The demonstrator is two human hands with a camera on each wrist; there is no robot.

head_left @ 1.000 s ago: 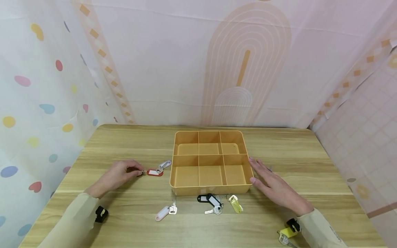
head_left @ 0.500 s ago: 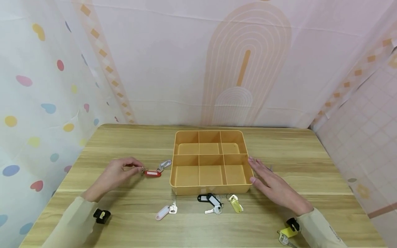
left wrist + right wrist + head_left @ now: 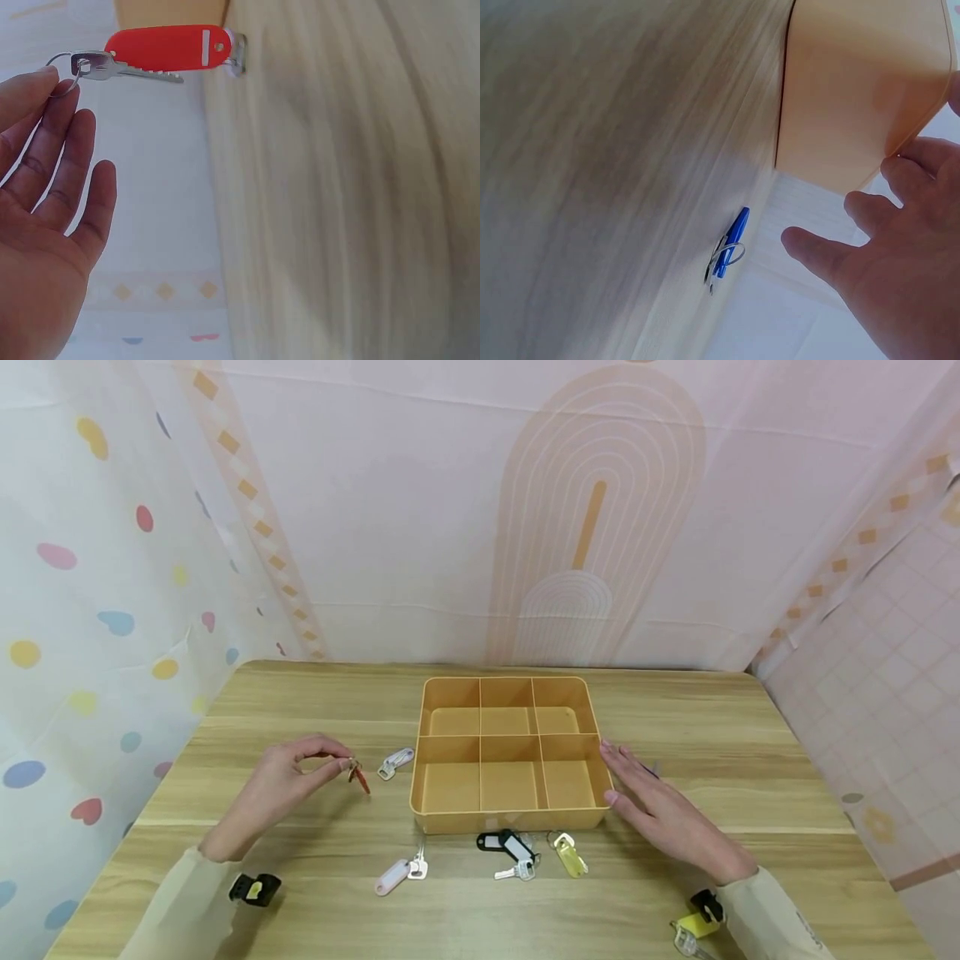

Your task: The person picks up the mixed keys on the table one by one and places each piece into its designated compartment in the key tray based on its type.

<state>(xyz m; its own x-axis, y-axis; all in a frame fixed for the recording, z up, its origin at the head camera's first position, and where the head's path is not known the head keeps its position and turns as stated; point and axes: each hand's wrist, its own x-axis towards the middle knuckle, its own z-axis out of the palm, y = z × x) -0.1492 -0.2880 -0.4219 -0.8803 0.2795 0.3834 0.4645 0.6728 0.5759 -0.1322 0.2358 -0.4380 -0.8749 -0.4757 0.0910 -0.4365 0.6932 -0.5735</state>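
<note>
My left hand [image 3: 281, 785] pinches the ring of a red key tag [image 3: 161, 47] between thumb and fingertips. A silver key [image 3: 101, 69] shares that ring, and both hang above the table. Near them lies a lavender key tag [image 3: 403, 756] with a key. My right hand [image 3: 667, 814] rests against the right rim of an orange six-compartment box [image 3: 510, 822], its fingers extended. In the right wrist view a blue key tag [image 3: 737, 234] with a ring lies on the table beside that hand, mostly hidden in the head view.
In front of the box lie a pink key tag [image 3: 392, 877], black key tags [image 3: 517, 845] and a yellow-green key tag [image 3: 572, 858], with keys. A yellow key tag [image 3: 699, 927] lies by the right sleeve. Fabric walls [image 3: 390, 527] enclose the wooden table [image 3: 315, 860].
My left hand has lifted the red key tag and key off the table, away from the lavender tag. The tag now dangles from its ring. My right hand and the box stay put.
</note>
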